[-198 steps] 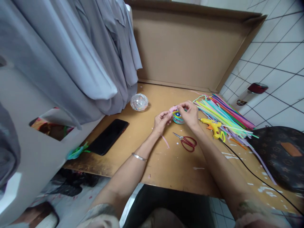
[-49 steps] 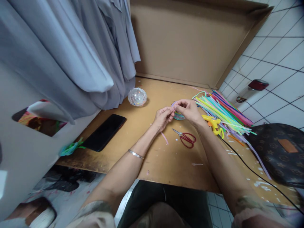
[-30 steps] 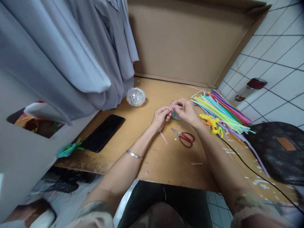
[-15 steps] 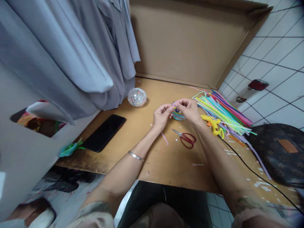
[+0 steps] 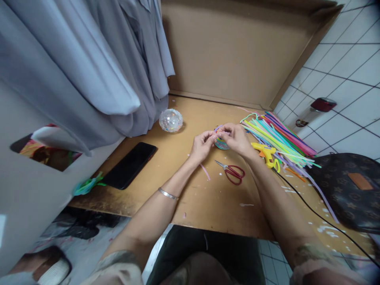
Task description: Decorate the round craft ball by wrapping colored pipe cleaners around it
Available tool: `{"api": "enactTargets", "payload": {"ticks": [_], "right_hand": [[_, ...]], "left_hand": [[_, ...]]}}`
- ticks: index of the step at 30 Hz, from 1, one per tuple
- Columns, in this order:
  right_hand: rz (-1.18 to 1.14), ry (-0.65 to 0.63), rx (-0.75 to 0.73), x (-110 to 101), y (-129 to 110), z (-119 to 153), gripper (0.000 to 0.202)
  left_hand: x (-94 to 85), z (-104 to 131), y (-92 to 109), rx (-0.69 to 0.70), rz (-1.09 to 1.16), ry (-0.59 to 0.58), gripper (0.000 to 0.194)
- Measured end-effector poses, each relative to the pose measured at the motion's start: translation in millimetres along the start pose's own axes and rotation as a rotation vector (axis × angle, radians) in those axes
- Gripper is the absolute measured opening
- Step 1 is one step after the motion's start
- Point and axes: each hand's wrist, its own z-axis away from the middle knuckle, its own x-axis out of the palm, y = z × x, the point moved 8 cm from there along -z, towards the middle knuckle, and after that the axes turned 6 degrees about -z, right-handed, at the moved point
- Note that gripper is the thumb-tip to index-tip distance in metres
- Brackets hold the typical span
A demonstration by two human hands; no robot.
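Two hands pinched together, left hand [image 5: 202, 145], right hand [image 5: 236, 137], gripping a pipe cleaner [image 5: 220, 133] (between fingertips)

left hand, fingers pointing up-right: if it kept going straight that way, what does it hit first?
The left hand would almost at once meet the right hand, whose fingertips it already nearly touches around a small pink piece. The colourful round object lies just below; depth is unclear.

No legible text, label, brand name or number is showing anywhere in view. The dark brown bag [image 5: 350, 190] at the right is carrying a repeated light pattern of small motifs and a tan patch, but no characters on either are resolving well enough to read.
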Motion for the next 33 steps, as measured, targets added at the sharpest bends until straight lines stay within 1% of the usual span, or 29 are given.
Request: {"api": "enactTargets", "payload": {"ticks": [2,3,7,10,13,18,23,28,33], "right_hand": [[0.056,0.009,-0.013,-1.2,0.3,0.1,0.01],[0.048,0.014,-0.005,-1.4,1.5,-0.1,0.01],[-0.082,0.068,0.078,-3.2,10.0,-2.1,0.013],[-0.128,0.131,0.105,-5.9,13.1,-3.2,0.012],[-0.137,0.156,0.108,-6.1,12.7,-3.2,0.012],[-0.099,0.133,0.093,-2.3,8.1,-1.5,0.012],[-0.074,0.086,0.085,0.3,7.7,-1.0,0.011],[-0.064,0.041,0.067,3.0,9.6,-1.3,0.01],[-0.076,0.018,0.081,3.7,14.6,-2.4,0.011]], "left_hand": [[-2.0,-0.5,-2.4,-0.014,-0.003,0.026,0.037],[-3.8,-0.8,-4.0,-0.025,0.01,0.049,0.036],[-8.7,-1.1,-5.9,-0.029,0.081,0.117,0.035],[-6.2,-0.3,-6.4,-0.038,0.095,0.102,0.034],[-2.6,1.0,-7.5,-0.046,0.095,0.086,0.032],[-3.3,2.2,-7.3,-0.039,0.08,0.11,0.028],[-7.2,3.4,-2.7,-0.03,-0.023,0.131,0.021],[-7.3,4.4,2.8,0.031,-0.121,0.109,0.016],[-9.5,6.4,4.5,0.093,-0.203,0.141,0.009]]}}
